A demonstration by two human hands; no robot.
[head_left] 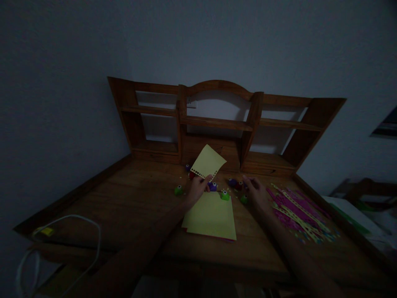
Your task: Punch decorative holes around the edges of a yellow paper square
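Observation:
My left hand point(198, 188) pinches a small yellow sheet point(207, 162) by its lower edge, which carries a row of punched holes, and holds it up above the desk. My right hand point(256, 190) reaches over the desk with its fingers curled at a purple punch point(250, 181); whether it grips it is hard to make out in the dim light. Several small craft punches lie between the hands: green point(225, 195), purple point(213, 186), dark red point(238, 185). A stack of yellow paper point(211, 217) lies flat in front of me.
A pile of pink and yellow punched paper strips point(297, 211) lies at the right. A green punch point(178, 190) sits left of my left hand. A wooden shelf unit point(217, 124) stands at the desk's back. A white cable point(62, 240) loops at the left corner.

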